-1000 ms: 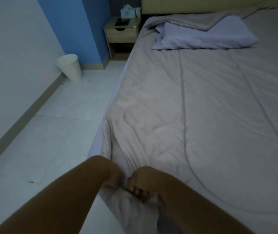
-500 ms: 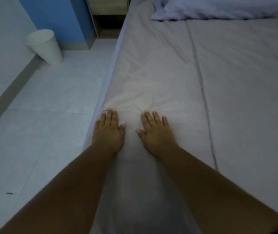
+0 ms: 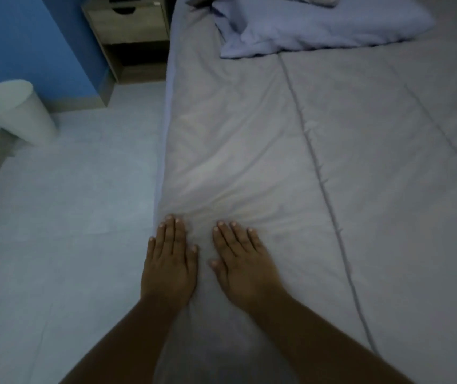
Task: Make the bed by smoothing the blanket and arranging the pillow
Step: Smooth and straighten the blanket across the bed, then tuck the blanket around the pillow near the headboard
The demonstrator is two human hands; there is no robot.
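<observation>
Both forearms enter from 6 o'clock and run up toward centre frame. Left hand [image 3: 169,268] lies palm down on the blanket [image 3: 249,151], right at the bed's left edge; fingers straight and together, thumb alongside, gripping nothing. Right hand [image 3: 242,268] just beside it at 3 o'clock, a narrow strip of fabric between the two; also flat, fingers extended and slightly fanned, thumb tucked toward the left hand, nothing grasped. Both hands press on the cloth rather than pinch it.

Blanket: grey, quilted, covers the whole visible bed top. Soft wrinkles fan out from the fingertips toward 12 o'clock, densest directly ahead of the hands. A stitched seam [image 3: 321,173] runs lengthwise from about 5 o'clock up to 12 o'clock, to the right of the right hand. A second seam crosses the far right side. The blanket's left border follows the mattress edge, with a thin paler strip showing along it.

Floor [image 3: 63,217] at 9 o'clock: pale tiles. A white waste bin [image 3: 19,113] stands at 10 o'clock, tilted in this wide view, near the blue wall [image 3: 27,37].

At 11 o'clock, a wooden nightstand [image 3: 130,31] against the bed's side, with an open lower shelf.

At 1 o'clock, the pillow [image 3: 327,26], lavender, lies rumpled on top of the blanket near the head end, its near corner crumpled and folded over. Something at its far edge is cut off by the frame; cannot tell what.
</observation>
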